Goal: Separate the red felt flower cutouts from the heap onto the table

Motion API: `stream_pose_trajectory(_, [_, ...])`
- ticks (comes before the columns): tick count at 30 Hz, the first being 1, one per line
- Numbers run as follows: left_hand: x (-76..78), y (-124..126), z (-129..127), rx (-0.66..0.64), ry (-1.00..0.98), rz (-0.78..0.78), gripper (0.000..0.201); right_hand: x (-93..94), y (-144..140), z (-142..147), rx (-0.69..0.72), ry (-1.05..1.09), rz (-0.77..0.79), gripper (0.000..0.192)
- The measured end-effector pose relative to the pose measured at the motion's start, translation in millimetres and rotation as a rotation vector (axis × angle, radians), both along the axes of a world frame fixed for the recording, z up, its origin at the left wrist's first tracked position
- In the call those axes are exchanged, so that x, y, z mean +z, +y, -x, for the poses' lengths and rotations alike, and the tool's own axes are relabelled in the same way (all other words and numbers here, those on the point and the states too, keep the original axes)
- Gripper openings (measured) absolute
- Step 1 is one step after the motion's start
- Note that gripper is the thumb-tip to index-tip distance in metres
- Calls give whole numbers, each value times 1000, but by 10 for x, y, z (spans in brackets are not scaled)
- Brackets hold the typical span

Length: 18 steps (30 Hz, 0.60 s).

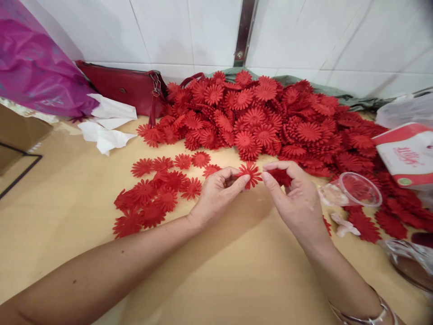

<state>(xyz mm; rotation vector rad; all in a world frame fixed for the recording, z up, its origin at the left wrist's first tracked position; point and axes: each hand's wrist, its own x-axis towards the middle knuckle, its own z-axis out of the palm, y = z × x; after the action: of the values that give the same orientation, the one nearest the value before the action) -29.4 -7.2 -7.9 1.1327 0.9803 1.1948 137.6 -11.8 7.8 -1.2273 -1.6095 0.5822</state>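
Observation:
My left hand pinches a red artificial flower by its edge between thumb and fingers. The flower is flat, with narrow petals around a small centre. Just to its right is my right hand, thumb and forefinger tips brought close together near the petals; whatever may be between them is too small to make out. Dark red petals show through the loop of the right hand's fingers, and I cannot tell whether they are held. Left of my hands, loose red flowers lie spread and overlapping on the table.
A large heap of red flowers runs along the tiled wall. At right are a clear plastic cup on its side, a crumpled tissue and a red-and-white packet. At left are a red purse, white paper and a purple bag.

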Motion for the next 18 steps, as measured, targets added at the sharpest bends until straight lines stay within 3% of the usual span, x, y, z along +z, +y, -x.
stream_pose_trajectory(5, [41,3,20,-21,-38,-3,31,62,-46,28,56,-93,-139,15])
stream_pose_trajectory(10, [84,-10,25,-78,-60,-30,30,35,-12,9,151,-76,-46,10])
stream_pose_trajectory(18, [55,-30,57,-173,-82,26,32,-20,64,-58,131,4,-15,6])
